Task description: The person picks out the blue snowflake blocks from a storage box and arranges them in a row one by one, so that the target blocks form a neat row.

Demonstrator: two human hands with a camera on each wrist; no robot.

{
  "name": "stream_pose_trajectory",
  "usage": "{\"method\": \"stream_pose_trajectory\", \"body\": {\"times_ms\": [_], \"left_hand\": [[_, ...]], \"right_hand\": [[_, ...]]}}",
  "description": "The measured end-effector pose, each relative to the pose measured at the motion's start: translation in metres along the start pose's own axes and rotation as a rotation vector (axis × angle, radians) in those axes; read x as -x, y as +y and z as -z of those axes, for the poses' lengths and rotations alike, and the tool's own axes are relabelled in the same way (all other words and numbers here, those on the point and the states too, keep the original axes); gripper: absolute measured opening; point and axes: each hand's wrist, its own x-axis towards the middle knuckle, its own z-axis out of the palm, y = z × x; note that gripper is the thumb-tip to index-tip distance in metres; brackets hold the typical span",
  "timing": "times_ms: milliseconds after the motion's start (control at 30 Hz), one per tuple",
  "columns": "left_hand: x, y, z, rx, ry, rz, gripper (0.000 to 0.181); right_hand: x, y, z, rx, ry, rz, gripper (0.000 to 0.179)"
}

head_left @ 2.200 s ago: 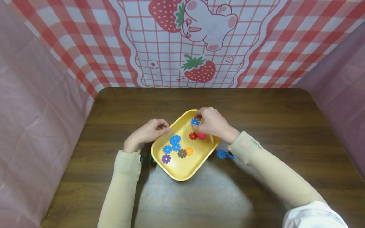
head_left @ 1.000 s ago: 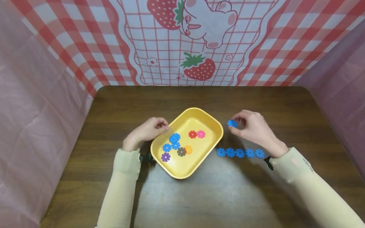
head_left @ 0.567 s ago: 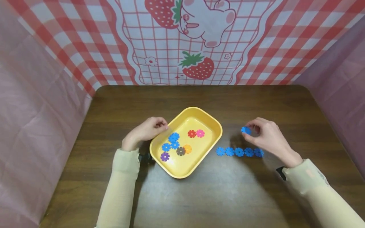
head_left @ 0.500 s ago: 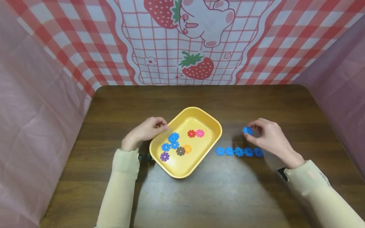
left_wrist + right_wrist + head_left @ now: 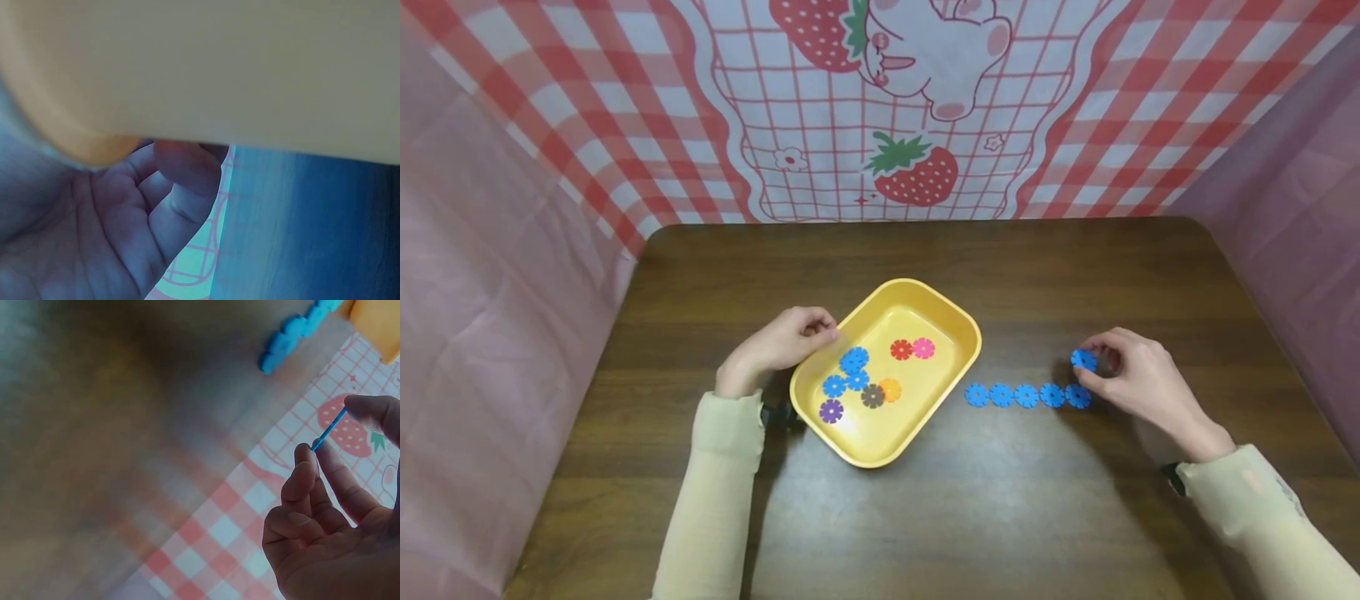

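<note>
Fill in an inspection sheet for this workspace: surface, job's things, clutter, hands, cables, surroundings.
Surface: dark brown wood-grain table; pale glare toward the front.
Job's things: yellow rounded-rectangular tray holding flat notched plastic-looking discs in blue, purple, brown, orange, red, pink; row of five such blue discs to its right.
Clutter: nothing seen.
Hands: left hand at the tray's rim, grip unclear; right hand pinches another blue notched disc near the row's right end.
Cables: nothing seen.
Surroundings: red-and-white checked strawberry-print cloth behind; mauve fabric drapes both sides.

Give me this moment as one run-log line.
right hand: pinches blue disc near right end of row | left hand: at tray rim | row: five blue discs on table
</note>
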Motion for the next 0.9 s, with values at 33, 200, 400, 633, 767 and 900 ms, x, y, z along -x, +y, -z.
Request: {"method": "stream_pose_trajectory", "body": {"times_ms": [33, 200, 400, 633, 767, 900], "left_hand": [[0.000, 0.000, 0.000, -0.002, 0.001, 0.000, 0.021], [0.000, 0.000, 0.000, -0.004, 0.001, 0.014, 0.021], [0.000, 0.000, 0.000, -0.010, -0.003, 0.008, 0.022], [0.000, 0.002, 0.000, -0.016, 0.008, -0.016, 0.021], [-0.001, 0.002, -0.001, -0.031, 0.012, -0.032, 0.022], [-0.001, 0.001, -0.001, -0.029, 0.005, -0.026, 0.023]], "right_hand": [[0.002, 0.002, -0.001, 0.001, 0.002, 0.000, 0.029], [0.011, 0.010, -0.006, -0.001, 0.023, 0.014, 0.031], [0.022, 0.018, -0.006, 0.004, 0.020, -0.005, 0.030], [0.031, 0.024, -0.002, 0.038, -0.014, 0.000, 0.028], [0.034, 0.025, -0.001, 0.067, -0.058, -0.013, 0.028], [0.036, 0.026, -0.001, 0.082, -0.097, -0.035, 0.028]]}}
